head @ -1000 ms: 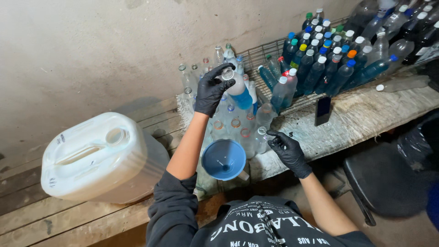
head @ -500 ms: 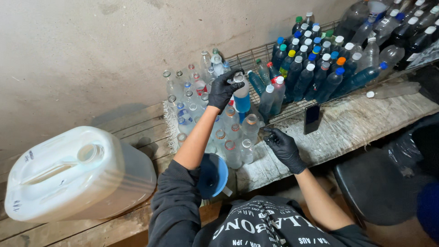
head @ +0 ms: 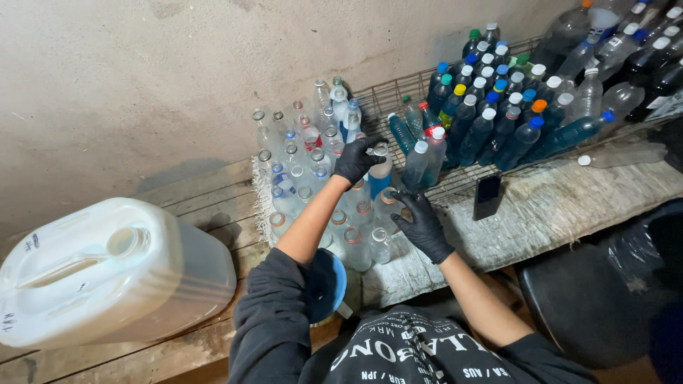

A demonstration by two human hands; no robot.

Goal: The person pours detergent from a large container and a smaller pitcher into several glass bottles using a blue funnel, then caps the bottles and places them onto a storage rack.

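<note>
My left hand (head: 358,158), in a black glove, grips the neck of an uncapped plastic bottle (head: 379,176) partly filled with blue liquid, held upright among a cluster of open clear bottles (head: 307,178). My right hand (head: 421,222), also gloved, reaches toward that bottle with its fingers pinched together; whether a small cap sits in them I cannot tell. A blue funnel (head: 329,283) rests in a bottle near my left elbow, mostly hidden by my arm.
A large white jerrycan (head: 107,274) lies uncapped on the wooden bench (head: 213,192) at left. Several capped bottles of blue liquid (head: 491,117) stand on a wire rack at right. A dark phone (head: 487,196) lies nearby. A concrete wall stands behind.
My left hand has lowered the blue-liquid bottle down among the open bottles. My right hand has moved up and left toward it. The view has shifted, hiding most of the funnel.
</note>
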